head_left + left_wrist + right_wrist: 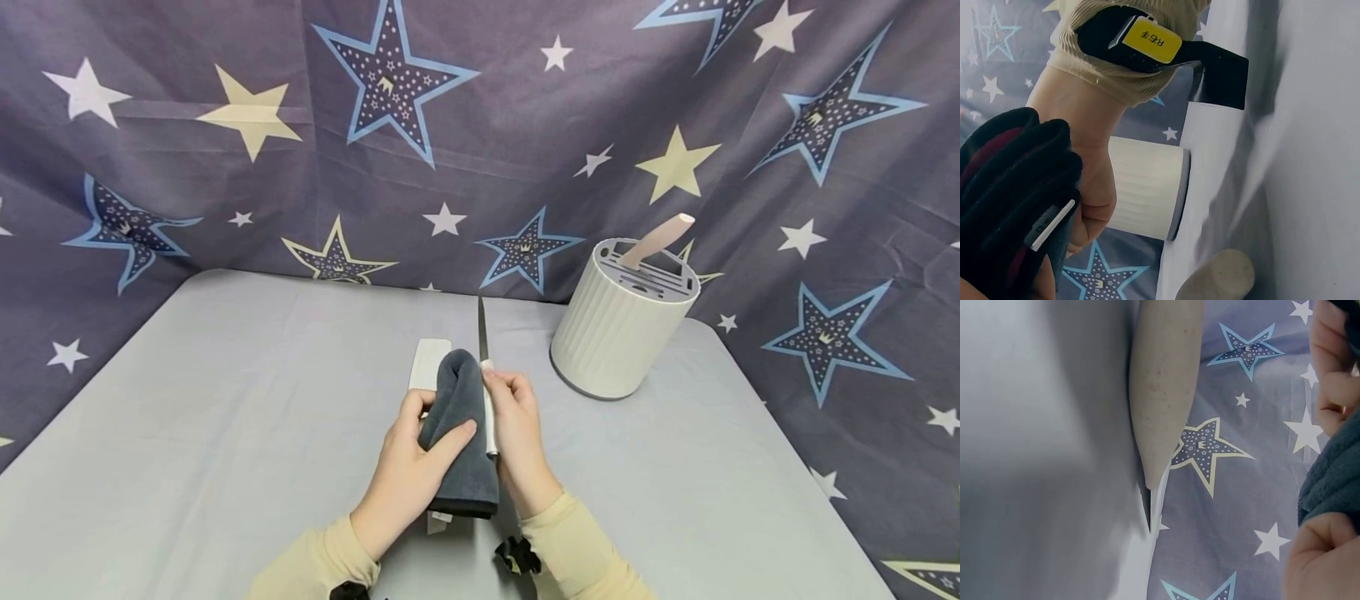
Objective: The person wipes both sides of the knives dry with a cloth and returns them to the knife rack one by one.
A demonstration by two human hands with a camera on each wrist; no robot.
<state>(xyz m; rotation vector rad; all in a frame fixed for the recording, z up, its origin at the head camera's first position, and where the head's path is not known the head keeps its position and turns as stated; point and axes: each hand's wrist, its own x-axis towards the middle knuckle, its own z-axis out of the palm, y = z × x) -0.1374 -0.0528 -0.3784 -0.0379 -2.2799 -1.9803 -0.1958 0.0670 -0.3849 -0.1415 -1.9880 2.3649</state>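
In the head view, my left hand [412, 462] grips a folded dark grey cloth [467, 471], its thumb across the top. My right hand [519, 433] pinches the white handle of a knife [490, 412] along the cloth's right edge; its thin dark blade points away from me. A flat pale thing [430, 360] shows behind the cloth, mostly covered. The left wrist view has the cloth [1016, 187] with a small label, and my right hand behind it. A beige handle [1165, 394] with a thin dark point looms large in the right wrist view; whose handle, I cannot tell.
A ribbed white knife block [622, 325] stands at the back right, one pinkish-beige handle [656, 240] rising from its slotted grey top. A pale rounded end [1219, 275] shows low in the left wrist view. Behind the table [225, 417] hangs a star-patterned curtain [510, 108].
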